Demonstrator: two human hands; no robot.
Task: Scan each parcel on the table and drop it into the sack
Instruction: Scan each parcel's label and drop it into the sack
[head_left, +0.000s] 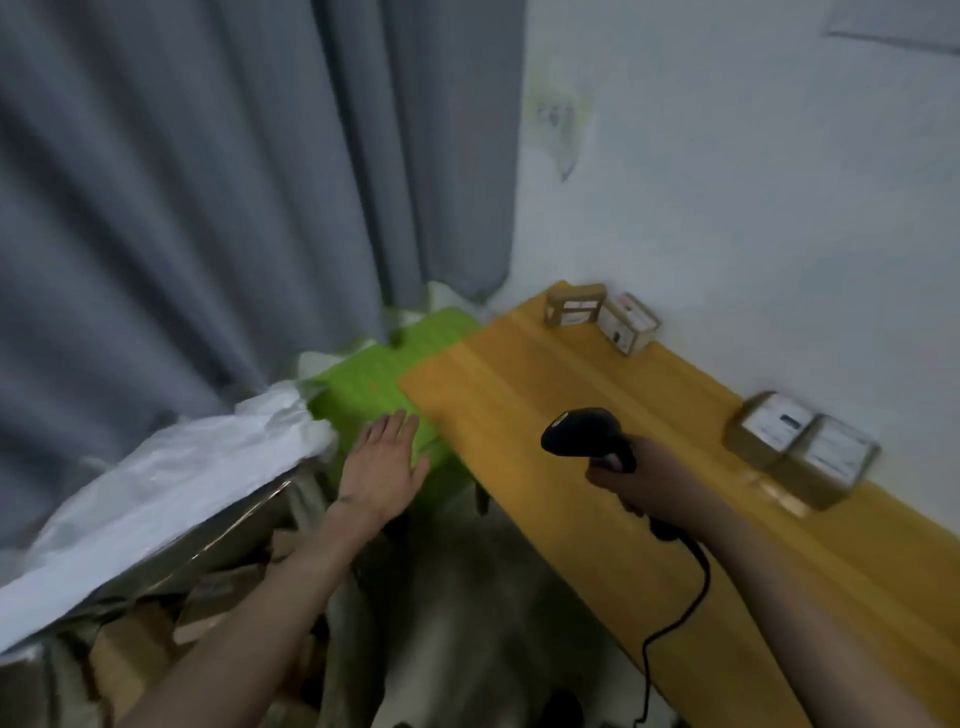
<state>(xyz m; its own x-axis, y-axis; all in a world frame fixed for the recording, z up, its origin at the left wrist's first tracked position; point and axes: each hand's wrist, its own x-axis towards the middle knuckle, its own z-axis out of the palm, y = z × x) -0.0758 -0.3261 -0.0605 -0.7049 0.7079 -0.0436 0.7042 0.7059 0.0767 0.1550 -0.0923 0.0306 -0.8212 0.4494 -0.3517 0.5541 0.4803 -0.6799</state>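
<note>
From my seat I take the wooden table (597, 467) as the landmark. My right hand (631, 480) hovers over its near edge, fingers wrapped round the black barcode scanner (584, 434), whose cable (675, 623) hangs down off the near edge. My left hand (384, 465) is flat and empty, off the table's left end above a green stool (374, 379). Four cardboard parcels sit along the table's wall side: two at the far corner (574, 306) (628, 325), two nearer (769, 428) (826, 462). The white sack (171, 483) gapes further left, boxes inside.

A big grey cloth curtain (208, 208) fills the upper left of the frame. A white painted wall (753, 182) fills the upper right. A bright green plastic stool (374, 384) sits mid-frame.
</note>
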